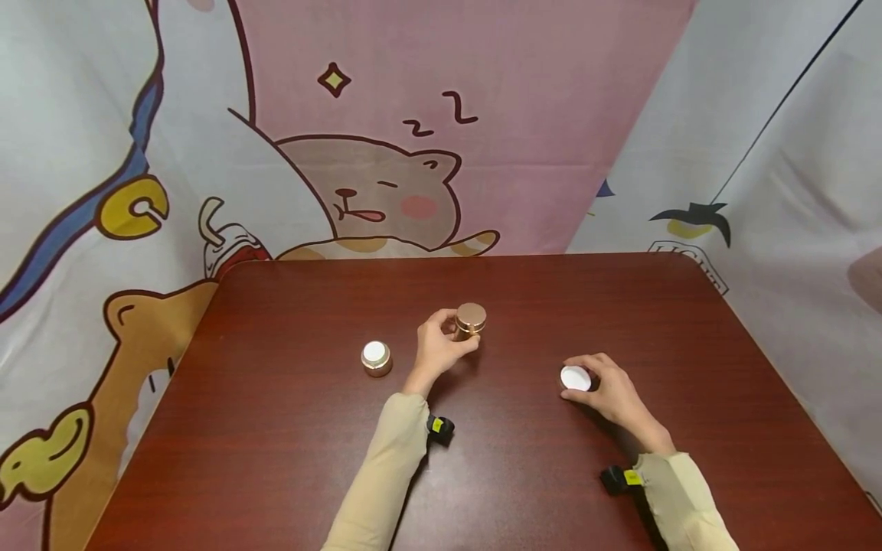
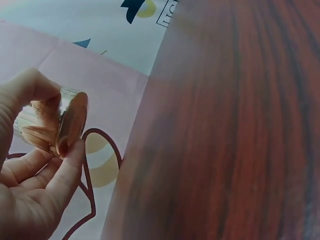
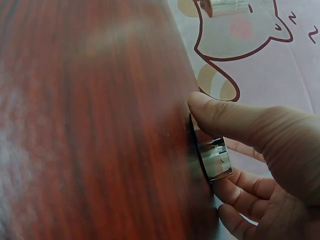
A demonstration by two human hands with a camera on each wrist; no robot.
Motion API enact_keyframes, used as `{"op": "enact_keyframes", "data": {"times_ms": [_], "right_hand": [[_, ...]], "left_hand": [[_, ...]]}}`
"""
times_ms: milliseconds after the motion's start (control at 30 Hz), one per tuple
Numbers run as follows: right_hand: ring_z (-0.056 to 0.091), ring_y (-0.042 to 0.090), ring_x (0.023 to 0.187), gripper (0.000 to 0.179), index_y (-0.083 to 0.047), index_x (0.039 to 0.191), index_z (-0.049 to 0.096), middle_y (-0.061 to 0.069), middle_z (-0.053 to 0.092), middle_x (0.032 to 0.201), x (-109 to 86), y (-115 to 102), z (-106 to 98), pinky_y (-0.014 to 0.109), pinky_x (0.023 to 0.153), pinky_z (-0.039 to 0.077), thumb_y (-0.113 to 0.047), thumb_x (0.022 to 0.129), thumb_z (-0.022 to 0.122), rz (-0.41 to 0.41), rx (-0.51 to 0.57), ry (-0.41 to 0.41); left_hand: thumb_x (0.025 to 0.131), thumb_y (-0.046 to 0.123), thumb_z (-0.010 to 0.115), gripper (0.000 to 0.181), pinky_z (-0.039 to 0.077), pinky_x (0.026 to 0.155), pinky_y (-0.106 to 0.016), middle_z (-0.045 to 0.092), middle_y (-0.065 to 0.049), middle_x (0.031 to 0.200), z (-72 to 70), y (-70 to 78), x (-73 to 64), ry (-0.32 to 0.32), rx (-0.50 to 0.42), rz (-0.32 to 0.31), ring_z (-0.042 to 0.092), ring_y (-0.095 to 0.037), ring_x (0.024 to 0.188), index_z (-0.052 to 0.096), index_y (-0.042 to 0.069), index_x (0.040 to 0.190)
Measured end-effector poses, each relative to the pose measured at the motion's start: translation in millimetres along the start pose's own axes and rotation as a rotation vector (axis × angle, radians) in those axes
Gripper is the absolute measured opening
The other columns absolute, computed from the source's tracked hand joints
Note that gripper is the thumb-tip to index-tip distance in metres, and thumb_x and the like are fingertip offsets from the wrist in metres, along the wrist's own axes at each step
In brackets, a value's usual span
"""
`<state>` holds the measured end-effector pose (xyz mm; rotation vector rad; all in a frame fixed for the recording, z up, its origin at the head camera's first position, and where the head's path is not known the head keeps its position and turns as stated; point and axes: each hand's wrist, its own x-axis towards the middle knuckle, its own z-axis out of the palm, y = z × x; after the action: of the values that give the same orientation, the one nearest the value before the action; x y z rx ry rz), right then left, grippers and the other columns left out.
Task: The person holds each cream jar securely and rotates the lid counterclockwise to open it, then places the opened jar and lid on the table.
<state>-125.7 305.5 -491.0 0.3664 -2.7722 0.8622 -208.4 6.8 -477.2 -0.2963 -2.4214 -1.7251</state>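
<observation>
My left hand (image 1: 439,348) grips a gold cosmetic jar (image 1: 472,317) between thumb and fingers, its flat round top facing up in the head view. Up close in the left wrist view, the shiny jar (image 2: 45,120) shows a wide disc-shaped end (image 2: 75,117). On the right, thumb and fingers of my right hand (image 1: 615,390) pinch a gold lid (image 1: 575,378) low over the table, its white inside facing up. The lid's shiny side (image 3: 218,162) shows in the right wrist view. Left of my left hand stands a second gold jar (image 1: 377,367) with a white top.
The dark red-brown wooden table (image 1: 510,459) reaches back to a cartoon-printed cloth (image 1: 537,115). Black wrist cameras sit beside the left sleeve (image 1: 386,474) and right sleeve (image 1: 678,497).
</observation>
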Motion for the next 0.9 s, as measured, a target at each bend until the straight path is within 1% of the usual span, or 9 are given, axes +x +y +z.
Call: {"op": "enact_keyframes", "data": {"times_ms": [133,267,333,433,533,700,900], "right_hand": [[0.054,0.016,0.077,0.048,-0.004,0.109,0.073,0.012,0.066,0.098,0.2,0,0,0.027,0.063,0.045,-0.010,0.067,0.096,-0.003,-0.002,0.002],[0.054,0.016,0.077,0.048,-0.004,0.109,0.073,0.012,0.066,0.098,-0.2,1,0,0.028,0.063,0.045,-0.010,0.067,0.096,-0.009,-0.005,0.003],[0.054,0.017,0.078,0.048,-0.004,0.109,0.073,0.013,0.066,0.098,-0.3,1,0,0.028,0.063,0.045,-0.010,0.067,0.095,-0.011,-0.004,0.004],[0.054,0.017,0.078,0.048,-0.004,0.109,0.074,0.012,0.066,0.098,-0.2,1,0,0.028,0.064,0.046,-0.010,0.067,0.095,-0.002,-0.004,-0.001],[0.054,0.017,0.078,0.048,-0.004,0.109,0.074,0.012,0.065,0.098,0.0,0,-1,0.028,0.064,0.046,-0.010,0.068,0.095,0.002,-0.004,-0.005],[0.054,0.017,0.078,0.048,-0.004,0.109,0.074,0.012,0.066,0.098,0.0,0,0,0.028,0.064,0.046,-0.010,0.067,0.095,0.004,-0.003,-0.005],[0.054,0.017,0.078,0.048,-0.004,0.110,0.074,0.012,0.065,0.098,0.1,0,0,0.027,0.064,0.046,-0.010,0.068,0.095,0.009,0.001,-0.011]], "left_hand": [[0.070,0.006,0.086,0.044,0.062,0.077,-0.031,0.070,-0.019,0.095,-5.3,1.2,-0.2,0.024,-0.032,0.019,0.070,-0.029,0.084,0.069,-0.007,0.109],[0.070,0.005,0.085,0.044,0.064,0.077,-0.040,0.069,-0.021,0.095,-10.4,4.8,0.6,0.046,-0.053,0.050,0.070,-0.032,0.084,0.069,-0.009,0.109],[0.070,0.005,0.084,0.043,0.064,0.076,-0.040,0.069,-0.021,0.094,-13.0,7.3,1.2,0.057,-0.055,0.069,0.069,-0.032,0.083,0.069,-0.010,0.108],[0.071,0.005,0.084,0.040,0.062,0.073,-0.030,0.068,-0.020,0.093,-17.5,12.0,1.7,0.064,-0.040,0.090,0.066,-0.028,0.082,0.070,-0.008,0.105],[0.071,0.006,0.085,0.037,0.057,0.070,-0.024,0.068,-0.017,0.092,-21.8,16.6,1.9,0.058,-0.022,0.094,0.065,-0.026,0.081,0.070,-0.006,0.103],[0.071,0.007,0.085,0.037,0.060,0.070,-0.026,0.068,-0.017,0.092,-26.2,21.6,2.3,0.059,-0.024,0.101,0.064,-0.027,0.081,0.070,-0.006,0.102],[0.071,0.004,0.085,0.037,0.062,0.071,-0.027,0.067,-0.018,0.093,-31.5,32.3,3.4,0.083,-0.062,0.121,0.062,-0.023,0.083,0.069,-0.007,0.102]]}}
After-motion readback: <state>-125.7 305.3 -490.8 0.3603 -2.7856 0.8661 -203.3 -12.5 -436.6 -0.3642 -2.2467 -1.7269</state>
